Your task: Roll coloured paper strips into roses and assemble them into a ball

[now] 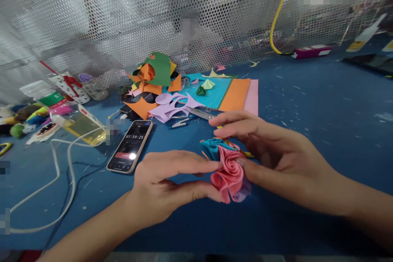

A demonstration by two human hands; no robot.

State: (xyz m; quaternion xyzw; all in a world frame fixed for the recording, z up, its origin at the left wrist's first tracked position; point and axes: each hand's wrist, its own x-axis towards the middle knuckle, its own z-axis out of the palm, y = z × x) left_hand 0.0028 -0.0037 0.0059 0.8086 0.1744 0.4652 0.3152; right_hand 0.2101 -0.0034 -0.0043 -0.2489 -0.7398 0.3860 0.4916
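Between my two hands is a pink flower with spiral folds [231, 170], apparently paper or felt. A blue folded flower [211, 147] sits just behind it, and a blurred purple one [244, 191] shows at its lower right; whether they are joined is hard to tell. My left hand [175, 180] pinches the pink flower's left edge between thumb and index finger. My right hand [270, 155] has its thumb against the flower's right side, with the other fingers raised and spread behind. Scissors [201, 114] lie beyond, their yellow handle partly hidden by my right hand.
Orange, green and lilac scraps [172, 104] are heaped at the back beside stacked coloured sheets [235, 96]. A phone with a running timer [130, 147], a bottle of yellowish liquid [76, 125] and a white cable [72, 180] lie at left. A perforated metal screen [123, 16] stands behind.
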